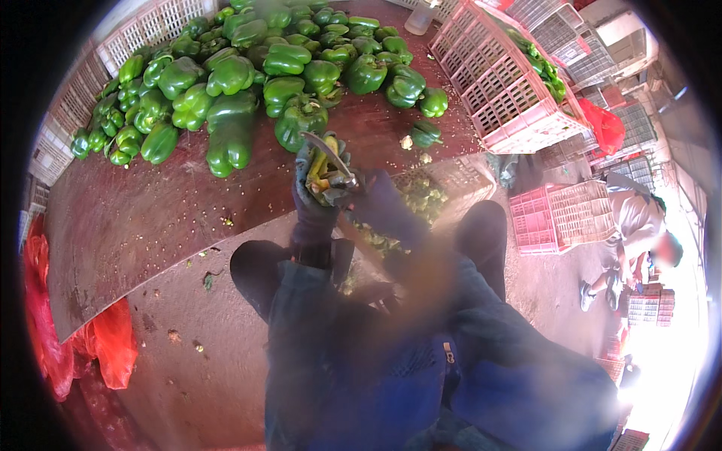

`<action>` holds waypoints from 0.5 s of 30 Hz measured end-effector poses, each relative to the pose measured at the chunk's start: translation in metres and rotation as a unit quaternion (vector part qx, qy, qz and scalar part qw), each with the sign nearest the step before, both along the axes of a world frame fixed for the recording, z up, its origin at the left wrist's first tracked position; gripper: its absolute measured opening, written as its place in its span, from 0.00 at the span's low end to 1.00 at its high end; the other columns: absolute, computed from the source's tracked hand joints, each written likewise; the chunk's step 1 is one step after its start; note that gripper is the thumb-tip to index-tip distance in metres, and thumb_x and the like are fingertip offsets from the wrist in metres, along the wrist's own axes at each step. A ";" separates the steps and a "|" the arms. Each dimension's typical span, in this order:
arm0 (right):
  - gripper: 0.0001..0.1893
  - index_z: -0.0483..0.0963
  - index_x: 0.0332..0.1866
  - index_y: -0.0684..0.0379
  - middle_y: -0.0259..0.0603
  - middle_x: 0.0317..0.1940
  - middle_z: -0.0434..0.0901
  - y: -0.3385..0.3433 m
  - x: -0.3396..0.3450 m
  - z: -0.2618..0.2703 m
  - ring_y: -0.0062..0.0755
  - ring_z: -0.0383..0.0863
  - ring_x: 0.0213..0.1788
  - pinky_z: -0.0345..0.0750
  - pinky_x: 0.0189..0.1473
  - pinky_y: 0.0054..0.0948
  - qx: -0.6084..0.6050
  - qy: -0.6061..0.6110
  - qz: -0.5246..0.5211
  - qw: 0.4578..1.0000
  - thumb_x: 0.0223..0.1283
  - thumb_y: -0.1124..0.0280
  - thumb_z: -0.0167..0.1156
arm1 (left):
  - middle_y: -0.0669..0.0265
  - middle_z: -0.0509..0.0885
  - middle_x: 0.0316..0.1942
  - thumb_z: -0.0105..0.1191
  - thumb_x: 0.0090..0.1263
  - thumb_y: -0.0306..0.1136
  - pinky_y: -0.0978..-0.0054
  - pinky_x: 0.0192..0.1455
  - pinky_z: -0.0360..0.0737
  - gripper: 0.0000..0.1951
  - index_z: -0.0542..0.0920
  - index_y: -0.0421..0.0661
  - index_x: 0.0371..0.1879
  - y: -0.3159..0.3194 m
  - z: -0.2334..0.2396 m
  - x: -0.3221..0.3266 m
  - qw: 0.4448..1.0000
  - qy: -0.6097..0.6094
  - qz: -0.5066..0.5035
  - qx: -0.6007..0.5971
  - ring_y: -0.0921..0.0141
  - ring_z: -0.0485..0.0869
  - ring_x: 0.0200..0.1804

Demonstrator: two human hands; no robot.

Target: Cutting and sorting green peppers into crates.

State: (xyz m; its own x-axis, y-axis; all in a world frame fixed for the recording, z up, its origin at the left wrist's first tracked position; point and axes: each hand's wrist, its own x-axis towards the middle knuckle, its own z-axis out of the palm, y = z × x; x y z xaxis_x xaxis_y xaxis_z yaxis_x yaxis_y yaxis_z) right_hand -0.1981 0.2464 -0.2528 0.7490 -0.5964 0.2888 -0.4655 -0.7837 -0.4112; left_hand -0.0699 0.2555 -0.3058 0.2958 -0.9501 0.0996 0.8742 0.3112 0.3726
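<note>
My gloved left hand point(312, 194) is raised at the table's near edge, gripping a yellow-green pepper point(319, 168) that looks cut. Across that pepper lies the curved blade of a small knife point(328, 152). The knife's handle is in my right hand point(366, 194), which is blurred and close beside the left. A large green bell pepper point(302, 121) rests on the reddish tabletop point(186, 197) just beyond my hands. Behind it spreads a heap of green bell peppers point(231, 76). Below my right hand, a crate point(471, 183) between table and knees holds pale green pepper scraps point(423, 200).
A pink plastic crate point(502, 84) with green peppers stands at the table's right end. A clear bottle point(422, 18) is at the back. Red plastic bags point(113, 338) hang at left. To the right, a person point(637, 217) bends beside stacked crates point(564, 217). Seeds dot the table.
</note>
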 end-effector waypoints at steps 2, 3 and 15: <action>0.13 0.75 0.41 0.57 0.39 0.39 0.79 -0.003 0.001 -0.009 0.32 0.78 0.30 0.75 0.31 0.31 -0.160 -0.041 0.106 0.981 0.48 0.68 0.61 | 0.55 0.69 0.58 0.33 0.70 0.47 0.57 0.63 0.65 0.26 0.61 0.43 0.61 0.004 -0.001 0.002 1.000 -0.014 0.003 -0.017 0.58 0.70 0.58; 0.13 0.75 0.41 0.57 0.39 0.39 0.79 -0.002 0.000 -0.013 0.32 0.78 0.30 0.75 0.31 0.31 -0.160 -0.041 0.106 0.981 0.48 0.68 0.61 | 0.55 0.69 0.58 0.33 0.70 0.47 0.57 0.63 0.64 0.26 0.62 0.43 0.61 0.005 -0.002 0.002 0.999 -0.026 0.004 -0.036 0.58 0.70 0.58; 0.11 0.70 0.44 0.60 0.38 0.34 0.78 -0.001 0.005 -0.007 0.24 0.73 0.24 0.70 0.20 0.18 0.468 -0.378 -0.118 0.790 0.58 0.68 0.53 | 0.60 0.64 0.61 0.32 0.72 0.45 0.69 0.65 0.59 0.25 0.59 0.42 0.62 0.003 0.023 0.000 0.969 -0.165 0.184 -0.021 0.68 0.64 0.61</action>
